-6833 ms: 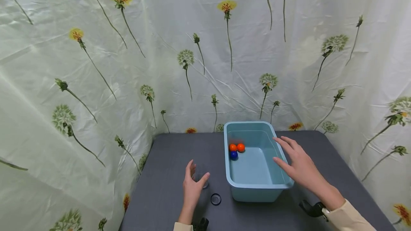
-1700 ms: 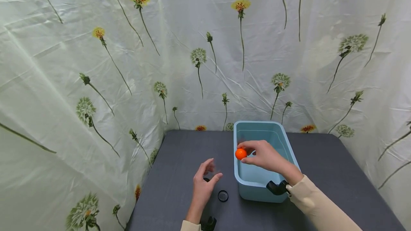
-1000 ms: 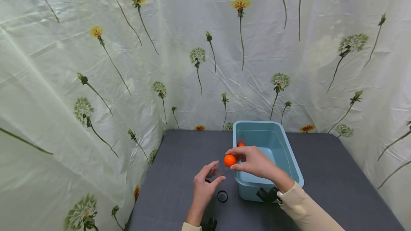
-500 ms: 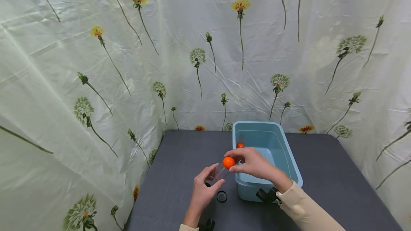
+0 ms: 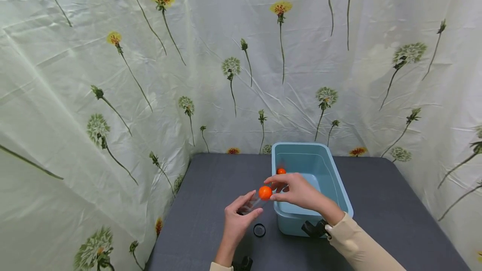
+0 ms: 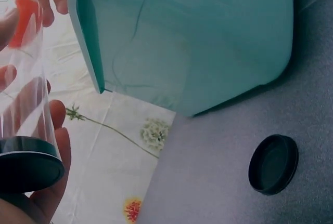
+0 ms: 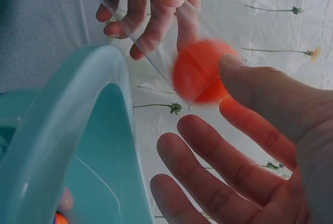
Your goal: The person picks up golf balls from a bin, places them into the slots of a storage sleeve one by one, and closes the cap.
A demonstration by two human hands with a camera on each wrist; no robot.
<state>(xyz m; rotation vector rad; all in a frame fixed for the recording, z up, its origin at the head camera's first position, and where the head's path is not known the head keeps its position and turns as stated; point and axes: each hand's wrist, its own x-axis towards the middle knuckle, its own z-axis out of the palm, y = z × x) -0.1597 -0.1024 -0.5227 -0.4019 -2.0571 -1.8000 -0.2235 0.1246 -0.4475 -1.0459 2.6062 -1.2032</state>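
Left grip (image 5: 235,218) round tube (image 6: 32,76), wrist view: underside (image 6: 26,171)

Pale, wrinkly dandelion-print curtain (image 5: 211,32) behind and beside a dark grey tabletop (image 5: 218,177)

The orange ball (image 5: 265,193) looks like plastic, smooth and glossy. The clear tube (image 6: 28,94) seems to be thin plastic too, slick enough to throw pale streaks of light. Its end cap (image 6: 28,171) is smooth black plastic, and the loose cap (image 6: 273,164) looks like the same stuff, rather dull. The bin (image 6: 197,37) is moulded plastic, smooth, with a soft shine along its rim. The tabletop (image 5: 222,175) is matt and finely grained; I can't tell whether it's cloth. The flowered curtain (image 5: 256,53) is creased and satiny, fabric or plastic sheet. The sleeve (image 5: 361,244) is soft matt cloth.
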